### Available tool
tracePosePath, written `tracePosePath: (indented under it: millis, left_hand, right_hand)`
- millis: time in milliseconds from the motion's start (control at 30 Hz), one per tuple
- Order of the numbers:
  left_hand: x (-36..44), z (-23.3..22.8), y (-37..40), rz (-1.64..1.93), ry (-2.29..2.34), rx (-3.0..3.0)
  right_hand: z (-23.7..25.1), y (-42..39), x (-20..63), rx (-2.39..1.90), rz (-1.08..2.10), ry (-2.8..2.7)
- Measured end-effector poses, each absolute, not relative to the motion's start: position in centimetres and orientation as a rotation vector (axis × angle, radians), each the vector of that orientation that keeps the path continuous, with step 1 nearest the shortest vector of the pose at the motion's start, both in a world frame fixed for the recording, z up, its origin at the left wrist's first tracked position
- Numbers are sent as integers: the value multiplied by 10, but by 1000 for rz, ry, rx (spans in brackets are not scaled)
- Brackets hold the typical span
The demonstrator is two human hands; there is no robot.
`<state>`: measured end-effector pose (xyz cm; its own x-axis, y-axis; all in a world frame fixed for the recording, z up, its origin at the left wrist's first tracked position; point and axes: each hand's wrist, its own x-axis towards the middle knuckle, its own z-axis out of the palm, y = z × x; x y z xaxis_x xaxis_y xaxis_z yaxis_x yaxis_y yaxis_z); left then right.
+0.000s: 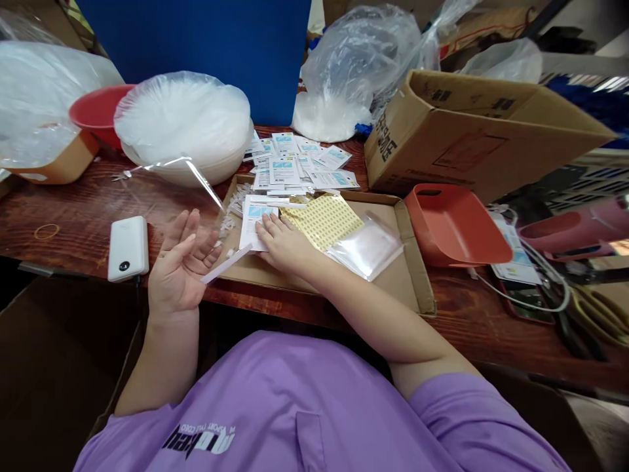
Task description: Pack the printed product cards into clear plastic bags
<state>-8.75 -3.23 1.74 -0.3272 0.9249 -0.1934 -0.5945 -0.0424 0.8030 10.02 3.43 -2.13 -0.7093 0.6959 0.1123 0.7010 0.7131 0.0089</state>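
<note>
A purple shirt (pixel 275 393) is seen closest of all, and past it two bare hands are held out at a dark red wooden table (pixel 78 213). The left hand (pixel 177 269) is turned palm up, with its fingers bent a little and spread loosely. A thin white strip (pixel 228 263) is seen just beside those fingers, but whether it is touched by them cannot be told. The right hand (pixel 282 242) is laid palm down, its fingers stretched out and close together; whether anything is pinched cannot be told, as the underside is hidden. The printed card (pixel 249 226) could be bent if it is pressed too hard, or turned crooked if it is pushed sideways. Small clear plastic pieces (pixel 236 203) could be scattered if they are bumped by the left hand. The yellow sticker sheet (pixel 329 219) could be creased if it is leaned on by the right arm. The card is set at the left side of a flat cardboard tray (pixel 417 262), with its right part covered by the right fingertips, and is seen to the right of the left fingers.
</note>
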Motion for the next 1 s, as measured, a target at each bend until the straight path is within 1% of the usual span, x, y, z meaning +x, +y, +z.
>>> tracePosePath:
  millis: [133, 233, 333, 400, 500, 567, 600, 667, 733, 800, 1000]
  left_hand:
    - [-105, 7, -41, 1760, 1071, 339]
    - [-111, -2, -42, 1730, 1074, 276]
    - [-110, -7, -38, 1684, 992, 295]
    - [-108, -10, -34, 1672, 929, 316]
    - [-103, -10, -28, 1707, 863, 372]
    - [-99, -10, -26, 1701, 824, 397]
    - [-95, -9, -25, 1671, 802, 397]
    - [-87, -6, -24, 1577, 758, 380]
    - [-77, -2, -24, 1473, 722, 367]
    - [-69, 1, -25, 1394, 705, 360]
    - [-70, 9, -34, 1270, 742, 316]
  right_hand:
    - [-24, 35, 100, -1030, -113, -2904]
    - [-25, 31, 113, -866, -48, -2935]
    - [-24, 28, 129, -845, 28, -2904]
    - [-23, 23, 142, -908, 46, -2786]
    - [-17, 5, 165, -881, 42, -2411]
    - [-10, -11, 178, -697, 34, -2202]
    - [-7, -20, 181, -571, 16, -2191]
    - [0, -34, 183, -337, -60, -2281]
    - [4, -43, 180, -217, -122, -2384]
    - [4, -46, 178, -230, -111, -2418]
    - [-12, -40, 187, -446, 10, -2368]
